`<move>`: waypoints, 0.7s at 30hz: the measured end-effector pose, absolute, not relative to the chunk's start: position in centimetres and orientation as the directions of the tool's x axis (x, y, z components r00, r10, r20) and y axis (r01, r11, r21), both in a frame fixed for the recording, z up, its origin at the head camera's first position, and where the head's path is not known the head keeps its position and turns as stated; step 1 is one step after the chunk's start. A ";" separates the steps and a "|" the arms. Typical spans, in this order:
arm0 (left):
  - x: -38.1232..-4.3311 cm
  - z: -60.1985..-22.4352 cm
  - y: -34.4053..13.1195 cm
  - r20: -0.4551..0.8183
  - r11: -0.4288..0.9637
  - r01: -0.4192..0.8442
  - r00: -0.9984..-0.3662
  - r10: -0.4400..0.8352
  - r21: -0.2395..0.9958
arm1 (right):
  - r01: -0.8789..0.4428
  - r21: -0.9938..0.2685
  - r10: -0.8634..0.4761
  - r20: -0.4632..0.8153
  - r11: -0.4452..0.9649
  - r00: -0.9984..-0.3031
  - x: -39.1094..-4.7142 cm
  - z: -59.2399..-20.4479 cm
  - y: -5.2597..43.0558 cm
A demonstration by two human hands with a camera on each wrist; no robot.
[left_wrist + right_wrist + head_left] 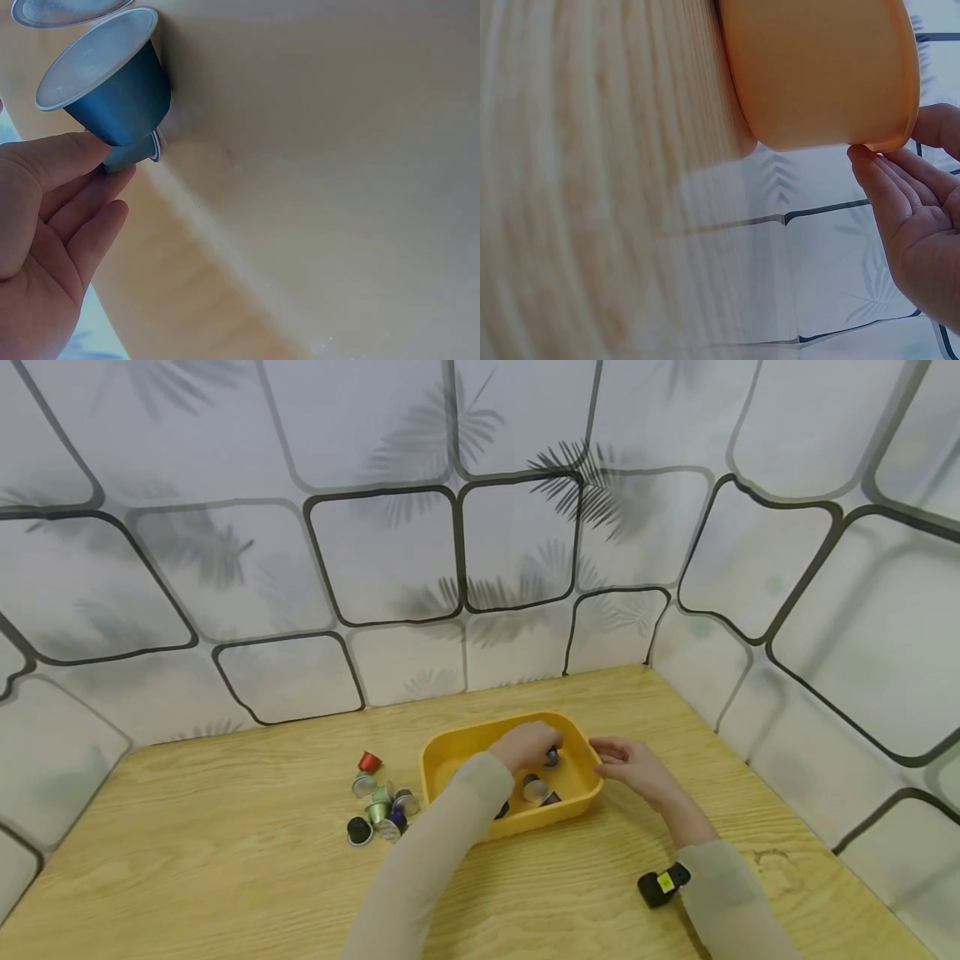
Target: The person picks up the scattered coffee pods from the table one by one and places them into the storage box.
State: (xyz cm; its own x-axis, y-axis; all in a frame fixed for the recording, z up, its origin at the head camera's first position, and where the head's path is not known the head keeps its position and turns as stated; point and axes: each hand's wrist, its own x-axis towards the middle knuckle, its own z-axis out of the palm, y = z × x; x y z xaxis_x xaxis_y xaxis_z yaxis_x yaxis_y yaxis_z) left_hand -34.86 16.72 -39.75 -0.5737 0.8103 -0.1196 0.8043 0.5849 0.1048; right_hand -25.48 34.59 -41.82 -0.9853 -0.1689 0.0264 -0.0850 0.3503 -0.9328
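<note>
Pinching a blue capsule (135,154), thumb (71,155) hidden from head view, left hand (527,745) sits near relaxed right hand (637,771) touching the tray (817,75).

Yellow tray (467,743); blue capsule (127,97); leaf-patterned white backdrop (397,560)

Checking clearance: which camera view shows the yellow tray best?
The head view, since most of the yellow tray shows, rim and inside, though the left sleeve crosses it. The left wrist view shows only part of its inside; the right wrist view, part of its outside.
</note>
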 end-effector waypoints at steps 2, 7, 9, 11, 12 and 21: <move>-34.8 -39.8 16.7 -0.127 0.587 0.801 -0.574 0.809 0.116 | -0.083 -0.933 -0.167 0.025 0.350 -0.986 -25.5 -41.8 34.6; -34.8 -39.8 16.6 -0.139 0.591 0.798 -0.576 0.806 0.120 | -0.076 -0.935 -0.168 0.018 0.346 -0.986 -25.4 -41.8 34.6; -34.7 -39.8 16.7 -0.142 0.591 0.799 -0.576 0.805 0.112 | -0.077 -0.936 -0.168 0.019 0.344 -0.986 -25.4 -41.8 34.5; -34.6 -39.7 16.7 -0.146 0.593 0.797 -0.577 0.803 0.112 | -0.079 -0.937 -0.167 0.022 0.341 -0.986 -25.4 -41.8 34.5; -34.6 -39.6 16.7 -0.149 0.595 0.796 -0.579 0.802 0.112 | -0.080 -0.937 -0.167 0.024 0.340 -0.986 -25.4 -41.8 34.5; -35.0 -38.8 17.0 -0.138 0.598 0.790 -0.583 0.800 0.131 | -0.091 -0.934 -0.172 0.032 0.345 -0.985 -25.5 -41.8 34.6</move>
